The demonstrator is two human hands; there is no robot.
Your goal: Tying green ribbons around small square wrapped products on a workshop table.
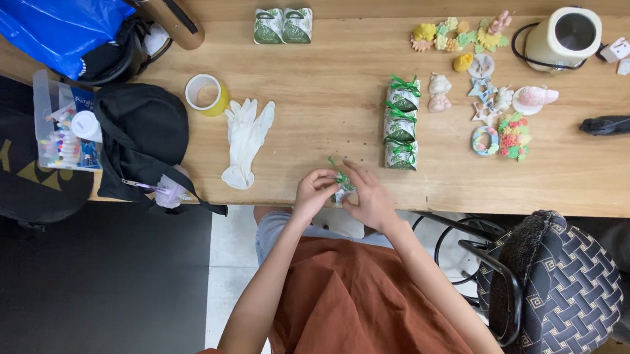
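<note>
Both hands meet at the near edge of the wooden table point(319, 111). My left hand point(314, 192) and my right hand point(370, 197) pinch a small white and green gift pouch point(342, 194) with a green ribbon point(339, 173) sticking up from it. The pouch is mostly hidden by my fingers. Just beyond it lies a row of three similar ribbon-tied pouches point(401, 122). Two more pouches without ribbon point(283, 25) sit at the far side.
White gloves point(247, 139) and a yellow tape roll point(205, 93) lie to the left, beside a black bag point(144, 139), clear plastic box point(64, 119) and blue bag point(49, 10). Colourful small ornaments point(484, 85), a cream mug-like device point(563, 38) and a patterned chair point(558, 286) are to the right.
</note>
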